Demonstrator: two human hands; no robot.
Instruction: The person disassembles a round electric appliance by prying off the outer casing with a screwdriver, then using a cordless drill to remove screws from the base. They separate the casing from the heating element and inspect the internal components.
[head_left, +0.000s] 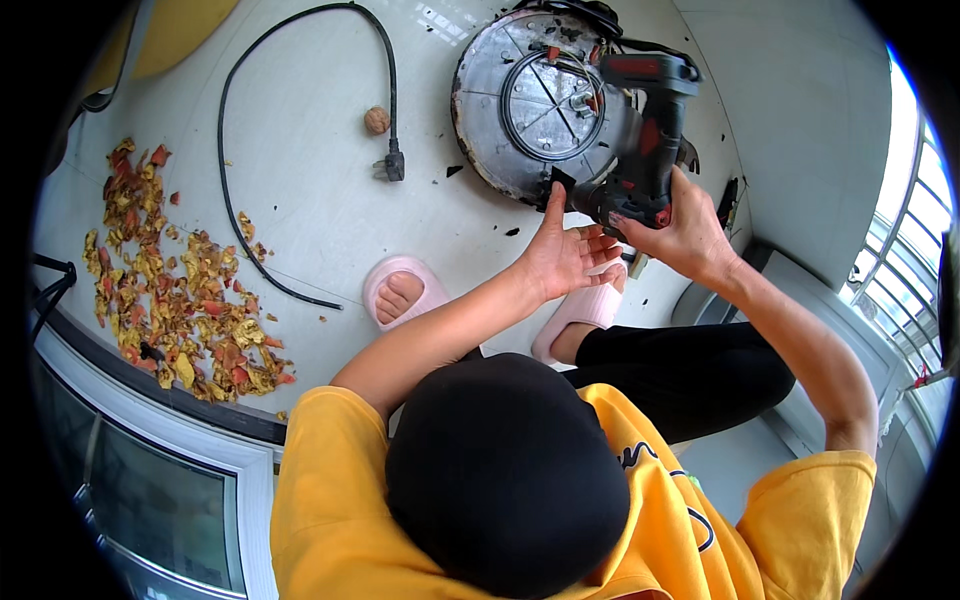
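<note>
My right hand [695,230] is closed on the rear of a black and red cordless drill [655,140], whose battery end points away from me. Its chuck end points left, toward the near rim of a round metal appliance base [485,95]. Beside that chuck, my left hand [572,255] is open, palm up with the fingers spread. The left thumb reaches a small black piece [563,179] at the rim; whether it presses on it I cannot tell. Wires and a coiled black cable [510,115] show on the base. The drill hides part of its right side.
A loose black power cord [222,130] with a plug [394,164] curves over the floor beside a walnut [377,120]. Dried yellow and red peelings [190,300] are spread at left. Dark fragments [454,170] lie near the base. A pink slipper [425,290] is on my foot.
</note>
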